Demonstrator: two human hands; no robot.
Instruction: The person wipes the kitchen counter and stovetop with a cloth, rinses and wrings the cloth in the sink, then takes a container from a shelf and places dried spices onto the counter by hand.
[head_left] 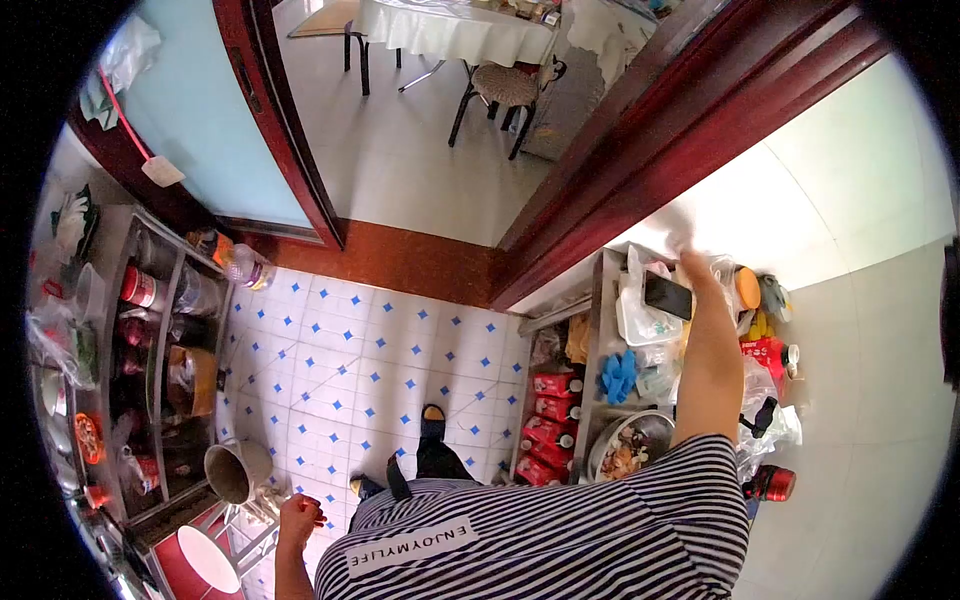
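Note:
My right arm stretches to the back of the shelf on the right. My right hand [682, 238] is a blur against the pale wall, so its fingers cannot be made out. Just below it, a dark phone-like slab [667, 297] lies on a white plastic tray [640, 325], beside an orange-lidded jar [747, 288]. My left hand [300, 518] hangs low at my side near a grey bucket [238, 471] and a white round stool [208, 558]. Its fingers are curled in, and no object shows in them.
An open doorway [420, 170] lies ahead, with a cloth-covered table [455, 32] and chair [505, 86] beyond. Left stands a crowded rack [150, 330]. On the right are blue gloves [618, 376], a metal bowl of scraps [603, 455] and several red bottles [548, 432].

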